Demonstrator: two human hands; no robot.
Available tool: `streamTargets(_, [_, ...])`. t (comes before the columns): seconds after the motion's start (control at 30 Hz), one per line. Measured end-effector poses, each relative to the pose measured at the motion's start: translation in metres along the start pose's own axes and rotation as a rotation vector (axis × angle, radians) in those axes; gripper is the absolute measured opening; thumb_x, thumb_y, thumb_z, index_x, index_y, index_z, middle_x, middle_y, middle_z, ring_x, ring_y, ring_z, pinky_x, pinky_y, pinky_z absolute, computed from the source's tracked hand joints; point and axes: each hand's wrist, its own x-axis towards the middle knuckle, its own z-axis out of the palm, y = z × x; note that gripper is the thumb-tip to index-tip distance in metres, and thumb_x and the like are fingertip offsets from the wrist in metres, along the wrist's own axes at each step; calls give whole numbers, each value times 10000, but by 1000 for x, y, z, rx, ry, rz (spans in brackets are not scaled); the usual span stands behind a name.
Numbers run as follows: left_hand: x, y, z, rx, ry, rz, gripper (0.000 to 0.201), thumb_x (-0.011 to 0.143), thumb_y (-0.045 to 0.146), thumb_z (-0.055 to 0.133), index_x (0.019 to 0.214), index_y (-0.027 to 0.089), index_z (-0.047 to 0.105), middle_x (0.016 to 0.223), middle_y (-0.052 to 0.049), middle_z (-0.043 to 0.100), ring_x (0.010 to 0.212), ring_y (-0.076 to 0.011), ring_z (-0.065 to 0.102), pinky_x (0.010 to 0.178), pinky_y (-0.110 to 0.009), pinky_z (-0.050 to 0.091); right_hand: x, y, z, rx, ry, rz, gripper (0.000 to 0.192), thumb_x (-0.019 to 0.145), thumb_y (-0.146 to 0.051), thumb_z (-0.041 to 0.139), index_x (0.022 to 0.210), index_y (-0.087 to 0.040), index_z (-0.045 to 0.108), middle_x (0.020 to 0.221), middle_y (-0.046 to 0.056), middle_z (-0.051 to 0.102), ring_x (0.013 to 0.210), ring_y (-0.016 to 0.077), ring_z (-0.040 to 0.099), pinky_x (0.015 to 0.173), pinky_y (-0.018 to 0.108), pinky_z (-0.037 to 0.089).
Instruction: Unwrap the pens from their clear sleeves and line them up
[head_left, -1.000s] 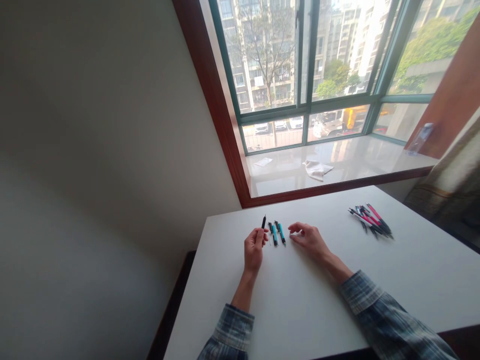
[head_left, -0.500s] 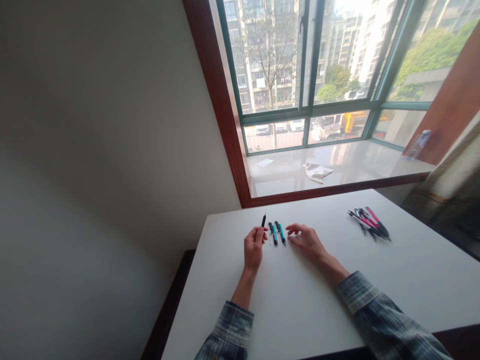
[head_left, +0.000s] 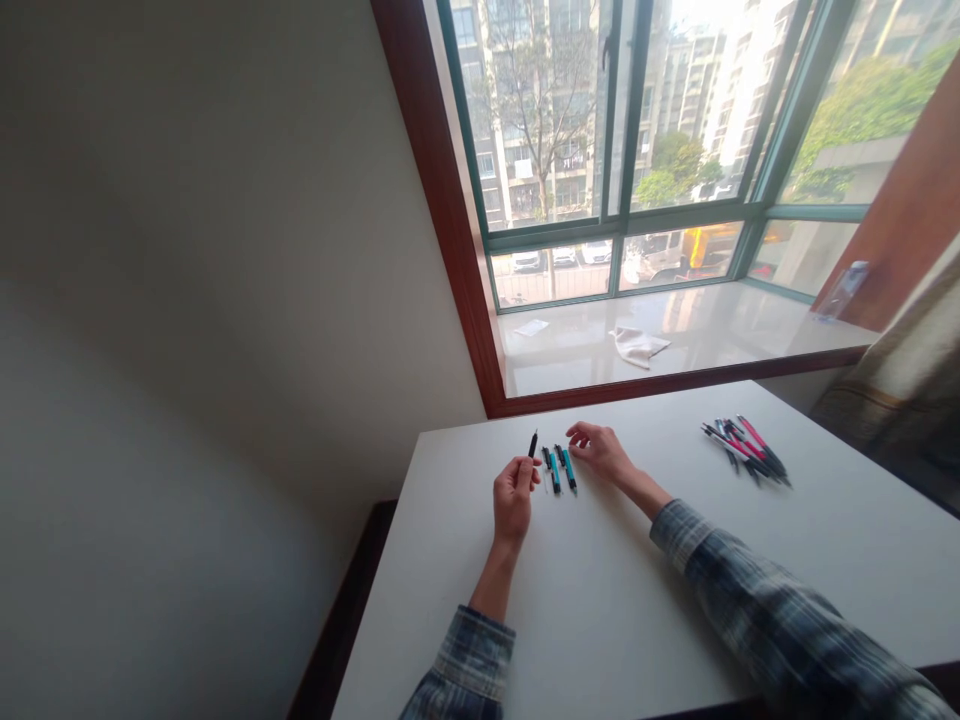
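My left hand (head_left: 513,497) is closed around a black pen part (head_left: 533,444), its thin tip pointing up and away from me. Just right of that hand, disassembled pen pieces lie side by side on the white table (head_left: 600,600): a teal-and-black barrel (head_left: 555,472) and another teal-and-black barrel (head_left: 571,470), with short black pieces next to their far ends. A thin pale rod (head_left: 546,482) lies partly beside my left fingers. Over the far right end of this row, my right hand (head_left: 600,450) hovers with bent, parted fingers. Whether its fingertips touch a piece is unclear.
A pile of pens (head_left: 746,450), pink, black and white, lies at the table's right. Behind the table are a windowsill with a crumpled white cloth (head_left: 637,346), a paper (head_left: 532,328) and a clear bottle (head_left: 843,290). A wall borders the left side.
My right hand has moved away from me and slightly left, towards the far ends of the pen pieces. My left hand keeps its hold on the black pen part.
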Motion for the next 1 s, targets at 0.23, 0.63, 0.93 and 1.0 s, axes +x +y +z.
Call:
streamTargets(0.23, [0, 0, -2, 1, 10, -16, 443, 905, 578, 585, 886, 160, 731, 681, -16, 596, 633, -141, 500, 610, -259, 400, 7, 11, 12, 29, 47, 3, 219, 769, -251, 617, 951, -218, 736, 834, 22, 769, 703, 176, 655, 715, 306, 523])
streamTargets(0.63, [-2, 3, -1, 40, -17, -23, 411, 917, 555, 595, 903, 162, 714, 700, -6, 588, 637, -133, 487, 609, -243, 396, -20, 6, -5, 61, 86, 60, 305, 786, -293, 622, 1055, -220, 746, 939, 43, 768, 783, 185, 671, 810, 331, 536])
streamTargets(0.93, [-8, 2, 10, 252, -66, 60, 310, 871, 482, 703, 973, 193, 744, 781, -27, 704, 740, -177, 624, 710, -268, 479, -61, -14, -29, 292, 35, 69, 310, 858, -469, 678, 749, -206, 554, 701, -14, 564, 648, 147, 503, 599, 267, 406])
streamTargets(1.0, [-9, 3, 14, 289, -97, 89, 278, 870, 460, 712, 967, 203, 752, 820, -39, 735, 775, -193, 661, 746, -290, 508, -62, -17, -27, 342, -28, 78, 428, 854, -528, 689, 679, -213, 457, 623, -46, 443, 588, 123, 394, 544, 256, 315])
